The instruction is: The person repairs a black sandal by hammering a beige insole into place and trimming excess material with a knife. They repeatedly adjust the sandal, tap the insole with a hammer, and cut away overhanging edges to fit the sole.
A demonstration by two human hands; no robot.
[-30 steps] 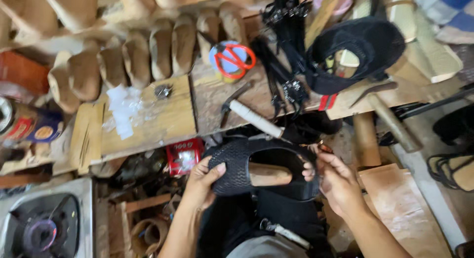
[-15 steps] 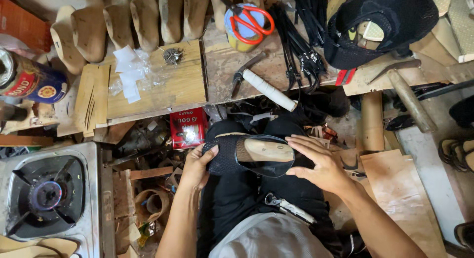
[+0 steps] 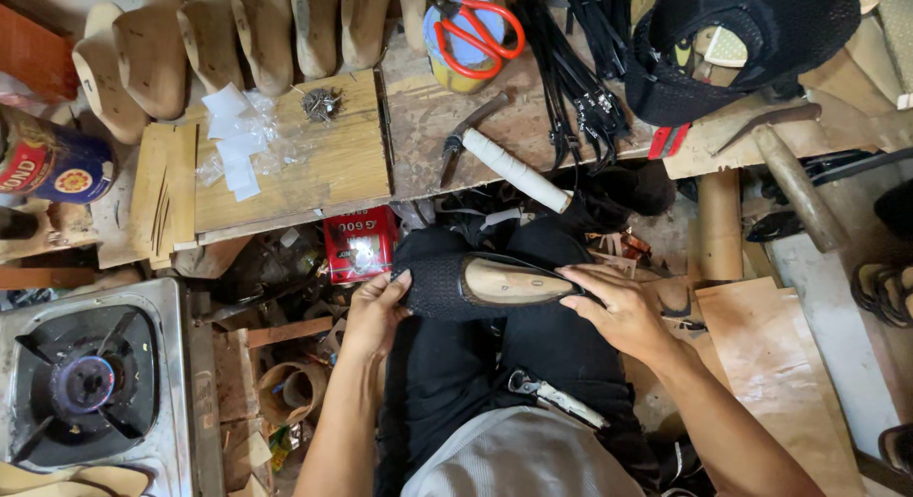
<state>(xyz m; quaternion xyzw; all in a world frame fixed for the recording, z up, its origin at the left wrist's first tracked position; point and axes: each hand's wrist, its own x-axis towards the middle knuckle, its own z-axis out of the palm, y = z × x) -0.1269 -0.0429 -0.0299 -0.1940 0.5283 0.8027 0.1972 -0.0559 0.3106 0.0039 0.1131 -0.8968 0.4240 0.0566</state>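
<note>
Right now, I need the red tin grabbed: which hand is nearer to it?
Left. The left hand grips the shoe's end just right of the red tin; the right hand holds the far end.

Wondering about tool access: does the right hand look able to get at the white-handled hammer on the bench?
Probably yes: the hammer lies uncovered just beyond the shoe, but the right hand is on that shoe and must let go first.

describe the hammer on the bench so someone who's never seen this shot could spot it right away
Start at the wooden workbench across the top of the view and find the orange-handled scissors lying on a tin at its back edge. Just below them, near the bench's front edge, lies the hammer, slanting down to the right. Its handle is wrapped in white, unlike the bare wooden shoe forms and black straps nearby.
</note>
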